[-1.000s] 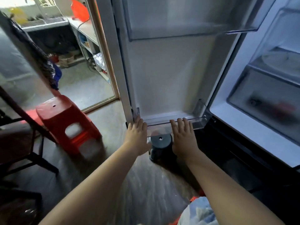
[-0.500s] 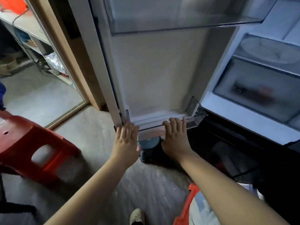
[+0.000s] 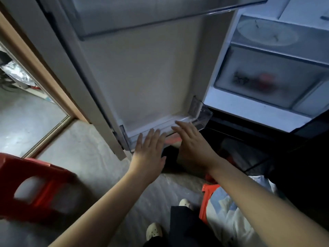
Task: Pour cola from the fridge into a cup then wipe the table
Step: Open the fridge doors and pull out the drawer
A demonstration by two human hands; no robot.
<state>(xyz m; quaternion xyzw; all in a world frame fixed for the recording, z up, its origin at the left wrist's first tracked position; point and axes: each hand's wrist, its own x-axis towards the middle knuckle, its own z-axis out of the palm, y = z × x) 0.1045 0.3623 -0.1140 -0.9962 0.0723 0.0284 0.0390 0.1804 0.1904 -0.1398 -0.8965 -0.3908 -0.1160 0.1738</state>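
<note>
Fridge door: stands open in front of me, pale inner liner facing the camera.
Lowest door bin: clear plastic, at the bottom edge of the door; I see nothing standing in it.
Cola: I cannot pick it out. The only candidate is a red and dark blur behind the frosted drawer front in the fridge body to the right, too blurred to read.
Left hand: flat, palm toward the bin; fingers straight and pressed together, thumb out to the side, tips on the bin's clear front. Holds nothing.
Right hand: flat, fingers straight and slightly spread, tips on the bin's front just right of the left hand. Holds nothing.
Between the hands: a dark object on the floor below the door; I cannot tell what it is.
Upper door shelf: clear, near the top of the frame.
Floor: grey concrete.
Red stool: on the floor, lower left, well apart from the door.
My feet: pale shoes at the bottom edge.
Right of my feet: an orange-red frame with light cloth against it.
Wooden doorframe: left of the fridge door.
</note>
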